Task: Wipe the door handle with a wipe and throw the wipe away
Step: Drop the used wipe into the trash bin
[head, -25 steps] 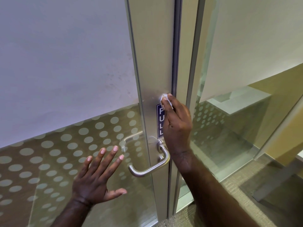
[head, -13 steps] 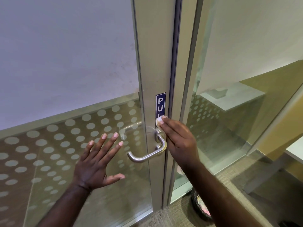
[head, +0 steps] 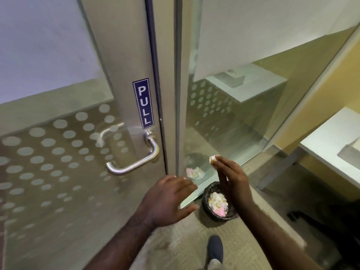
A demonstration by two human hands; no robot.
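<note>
A brushed metal lever door handle (head: 134, 162) sits on the grey door stile under a blue PULL sign (head: 143, 103). My right hand (head: 231, 182) is off the door, to the right of the handle, pinching a small crumpled white wipe (head: 212, 158) at its fingertips. It hovers above a black mesh wastebasket (head: 216, 203) on the floor, which holds several white and pink crumpled wipes. My left hand (head: 171, 199) is open with fingers spread, below and to the right of the handle, touching nothing.
The glass door has a frosted dot pattern (head: 58, 152). A glass side panel (head: 224, 123) reflects the basket. A white desk (head: 331, 145) stands at the right. My dark shoe (head: 215, 248) is on the carpet near the basket.
My right hand left the handle base and moved down and right with the wipe, over the wastebasket. My left hand came off the glass toward the right. The view tilted down.
</note>
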